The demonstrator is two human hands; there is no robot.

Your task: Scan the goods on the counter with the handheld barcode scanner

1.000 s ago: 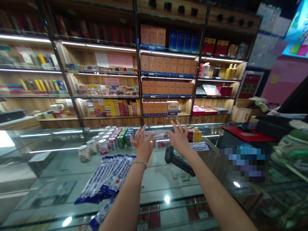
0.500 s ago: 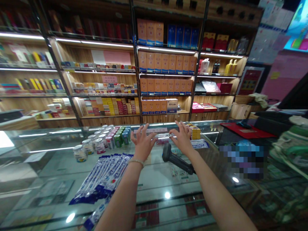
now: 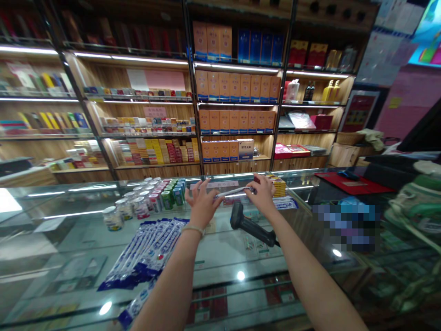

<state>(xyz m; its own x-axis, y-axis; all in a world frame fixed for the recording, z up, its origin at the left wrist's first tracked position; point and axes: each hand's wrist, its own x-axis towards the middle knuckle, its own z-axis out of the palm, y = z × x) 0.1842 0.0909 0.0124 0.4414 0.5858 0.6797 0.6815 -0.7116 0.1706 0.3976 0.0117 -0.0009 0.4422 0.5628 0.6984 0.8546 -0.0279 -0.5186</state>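
A long, narrow white packet (image 3: pixel 235 191) is held level above the glass counter, seen nearly edge-on, its print too small to read. My left hand (image 3: pixel 201 204) pinches its left end between thumb and finger, the other fingers raised. At the right end, my right hand (image 3: pixel 262 194) grips it with bent fingers. Below and between my hands, a black barcode scanner (image 3: pixel 251 225) lies on the glass. Left of my left forearm, long blue-and-white packets (image 3: pixel 148 250) are fanned out. Beyond my right hand sit stacked yellow boxes (image 3: pixel 278 186), with more blue-and-white packets (image 3: pixel 285 203) in front.
Jars with white lids (image 3: pixel 113 218) and small green containers (image 3: pixel 167 198) stand in rows at the left. A red mat (image 3: pixel 354 183) and a green bag (image 3: pixel 409 207) are on the right. Lit shelves with orange boxes (image 3: pixel 229 122) line the wall behind the glass counter (image 3: pixel 220 257).
The packet between my hands has tilted slightly, its right end rising. My right hand has curled its fingers more closely; my left hand has shifted slightly. The counter items stay in place.
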